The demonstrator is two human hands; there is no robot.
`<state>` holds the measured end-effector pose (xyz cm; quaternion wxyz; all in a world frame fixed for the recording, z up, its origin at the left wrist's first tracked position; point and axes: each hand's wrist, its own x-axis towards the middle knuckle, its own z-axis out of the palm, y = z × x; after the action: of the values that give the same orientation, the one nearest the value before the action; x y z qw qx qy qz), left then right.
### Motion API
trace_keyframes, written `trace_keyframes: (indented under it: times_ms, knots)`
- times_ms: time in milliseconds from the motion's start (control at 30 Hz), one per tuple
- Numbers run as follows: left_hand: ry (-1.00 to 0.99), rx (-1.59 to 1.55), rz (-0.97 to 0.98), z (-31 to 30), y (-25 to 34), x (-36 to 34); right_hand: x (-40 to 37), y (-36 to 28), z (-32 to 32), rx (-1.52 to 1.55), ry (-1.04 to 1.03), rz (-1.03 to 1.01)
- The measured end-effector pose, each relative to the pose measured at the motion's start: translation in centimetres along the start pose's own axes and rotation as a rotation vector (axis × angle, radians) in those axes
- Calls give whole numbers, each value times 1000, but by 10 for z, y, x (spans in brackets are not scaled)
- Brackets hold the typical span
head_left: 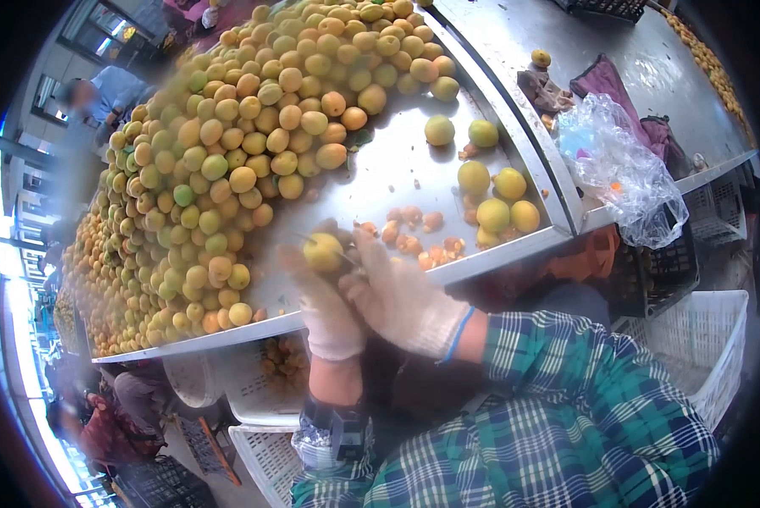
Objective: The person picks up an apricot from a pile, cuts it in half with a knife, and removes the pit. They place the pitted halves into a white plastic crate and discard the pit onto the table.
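Note:
Both my hands wear white work gloves and meet over the near edge of a metal table (388, 148). My left hand (325, 309) is closed around a yellow-green apricot (322, 252), holding it up above the table. Against the apricot's right side is my right hand (409, 300), its fingers bent in a pinch. A thin dark tool (351, 261) shows at its fingertips; its kind is too small and blurred to tell. Behind my hands lie several orange apricot pieces (409, 245). Some whole apricots (493, 215) sit to the right.
A large heap of apricots (253, 152) covers the table's left and back. To the right are a crumpled clear plastic bag (621, 165) and a purple cloth (608, 85). White crates (693, 343) stand below. Other people (113, 427) are at the left.

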<state>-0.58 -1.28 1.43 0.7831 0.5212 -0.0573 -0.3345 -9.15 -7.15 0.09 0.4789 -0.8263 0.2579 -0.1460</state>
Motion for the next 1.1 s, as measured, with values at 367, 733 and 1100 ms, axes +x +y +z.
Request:
trace_keyframes:
  times_ms: [367, 733, 1100]
  knots:
    - [28, 86, 102, -9, 6, -5, -1, -13, -7, -151, -166, 41]
    - [-52, 416, 380, -11, 2, 0, -1, -14, -16, -85, -69, -30]
    - [-113, 605, 270, -17, 2, 7, 2, -12, -21, -154, -127, -24]
